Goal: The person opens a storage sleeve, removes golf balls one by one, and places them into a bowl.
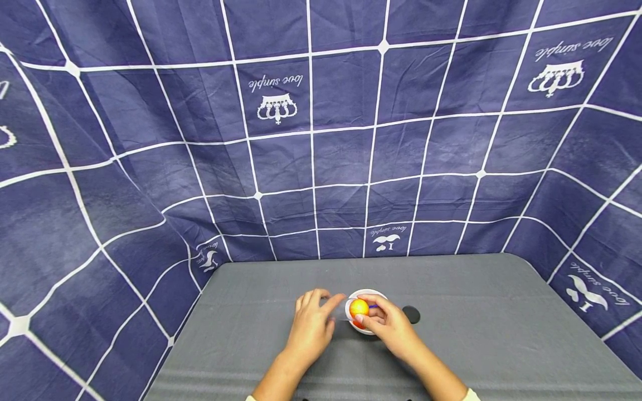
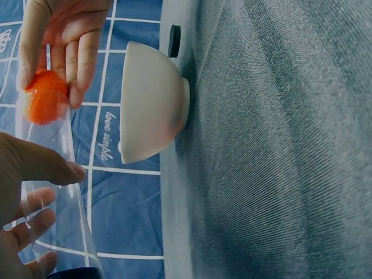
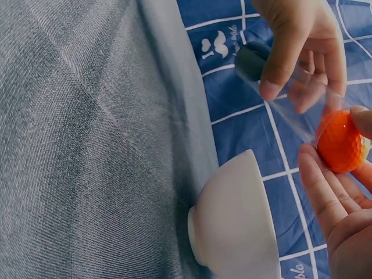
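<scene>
My left hand (image 1: 310, 326) holds a clear plastic tube (image 3: 293, 116) between thumb and fingers. A dark cap (image 3: 253, 61) closes the tube's far end. My right hand (image 1: 393, 328) pinches an orange dimpled golf ball (image 3: 342, 141) at the tube's other end; in the left wrist view the lower part of the ball (image 2: 46, 97) meets the tube's mouth. Both hands are raised above table height, by a white bowl (image 2: 148, 104). In the head view something red and something blue show inside the bowl, mostly hidden by the ball and the right hand.
A round black lid (image 1: 411, 314) lies on the grey cloth-covered table (image 1: 481, 334), just right of the bowl. Blue curtains (image 1: 341, 156) with white grid lines hang behind the table and at both sides.
</scene>
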`<state>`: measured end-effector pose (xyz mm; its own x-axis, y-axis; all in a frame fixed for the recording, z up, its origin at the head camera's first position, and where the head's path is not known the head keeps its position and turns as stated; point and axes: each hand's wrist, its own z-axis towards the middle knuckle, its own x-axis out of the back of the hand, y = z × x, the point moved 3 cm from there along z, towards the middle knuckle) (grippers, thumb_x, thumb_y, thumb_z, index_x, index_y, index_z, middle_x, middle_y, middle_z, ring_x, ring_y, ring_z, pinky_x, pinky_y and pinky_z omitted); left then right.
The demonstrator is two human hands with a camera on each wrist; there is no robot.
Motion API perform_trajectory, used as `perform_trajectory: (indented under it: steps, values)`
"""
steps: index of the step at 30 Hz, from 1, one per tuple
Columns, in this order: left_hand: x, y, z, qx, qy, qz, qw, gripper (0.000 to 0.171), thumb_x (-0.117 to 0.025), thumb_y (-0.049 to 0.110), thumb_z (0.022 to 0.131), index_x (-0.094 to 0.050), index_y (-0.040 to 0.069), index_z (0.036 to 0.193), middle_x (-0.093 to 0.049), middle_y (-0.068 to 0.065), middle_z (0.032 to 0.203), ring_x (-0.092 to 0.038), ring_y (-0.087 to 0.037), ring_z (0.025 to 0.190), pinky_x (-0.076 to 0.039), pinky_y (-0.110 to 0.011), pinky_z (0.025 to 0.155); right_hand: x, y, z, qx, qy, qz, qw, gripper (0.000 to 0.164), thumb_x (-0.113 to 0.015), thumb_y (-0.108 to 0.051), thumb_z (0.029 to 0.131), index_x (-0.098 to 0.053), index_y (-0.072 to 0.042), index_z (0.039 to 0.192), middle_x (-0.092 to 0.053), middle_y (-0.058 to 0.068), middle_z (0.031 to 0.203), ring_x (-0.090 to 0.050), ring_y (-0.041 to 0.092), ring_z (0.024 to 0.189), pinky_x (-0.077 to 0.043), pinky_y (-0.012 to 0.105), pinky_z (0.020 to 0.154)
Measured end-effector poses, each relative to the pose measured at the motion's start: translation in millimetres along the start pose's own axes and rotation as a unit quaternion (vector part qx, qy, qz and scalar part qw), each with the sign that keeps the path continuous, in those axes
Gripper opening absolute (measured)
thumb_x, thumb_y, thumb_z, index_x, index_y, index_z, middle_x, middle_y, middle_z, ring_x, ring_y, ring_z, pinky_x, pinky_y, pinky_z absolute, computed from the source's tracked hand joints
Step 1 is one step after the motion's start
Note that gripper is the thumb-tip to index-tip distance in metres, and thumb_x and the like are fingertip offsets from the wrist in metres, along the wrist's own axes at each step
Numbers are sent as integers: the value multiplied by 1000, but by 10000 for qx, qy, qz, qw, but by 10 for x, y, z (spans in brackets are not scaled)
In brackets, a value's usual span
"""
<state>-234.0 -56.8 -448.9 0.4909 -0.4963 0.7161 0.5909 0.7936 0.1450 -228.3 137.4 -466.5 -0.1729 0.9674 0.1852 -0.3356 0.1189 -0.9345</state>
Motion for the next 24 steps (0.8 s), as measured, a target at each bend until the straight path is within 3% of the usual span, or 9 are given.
perform_trajectory:
  steps: [5, 13, 24]
  values:
    - [-18, -24, -26, 318, -90, -266, 9991, 63, -87, 5, 66, -71, 26, 122, -64, 0, 108, -60, -22, 105, -45, -43, 92, 15, 9, 10, 13, 159, 22, 9999, 46, -71, -3, 91, -56, 8, 133, -63, 25, 115, -65, 0, 89, -57, 18, 78]
    - [-68, -103, -60, 826, -146, -420, 9956, 60, -88, 11, 69, -69, 20, 125, -66, 0, 107, -63, -22, 103, -46, -44, 93, 58, 20, 16, 178, 74, 143, 9997, 47, -71, -3, 91, -54, 7, 135, -63, 30, 118, -71, 6, 94, -58, 20, 81]
    - [-123, -182, -106, 1457, -403, -890, 9845, 57, -85, 13, 76, -63, 10, 128, -69, -6, 116, -68, -23, 108, -51, -44, 91, 154, 2, 8, 945, 522, -1084, 9882, 43, -78, -3, 85, -65, 0, 127, -65, 11, 110, -69, 13, 92, -59, 24, 81]
